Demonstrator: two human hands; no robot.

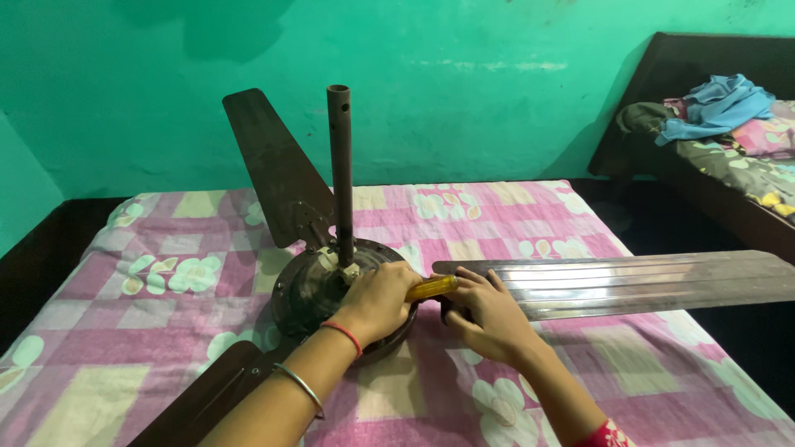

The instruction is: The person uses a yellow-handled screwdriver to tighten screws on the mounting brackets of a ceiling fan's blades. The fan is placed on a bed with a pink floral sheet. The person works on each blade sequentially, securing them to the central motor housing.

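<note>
Brown ceiling-fan motor [310, 294] lies mid-bed on the pink checked bedsheet [166, 257]. Left hand [379, 300] clenches a yellow-handled screwdriver [431, 287] over the motor housing; right hand [489, 313], fingers pressed flat, steadies the silvery blade [629, 281]. Behind, the downrod [339, 165] stands upright.

There is one camera, worn on the person's head. It looks forward and down from close above the bed [166, 273]. The green wall [464, 91] fills the top, at 12 o'clock. A second bed [729, 165] sits at 2 o'clock. The person's arms come in from 6 o'clock, very near.
</note>
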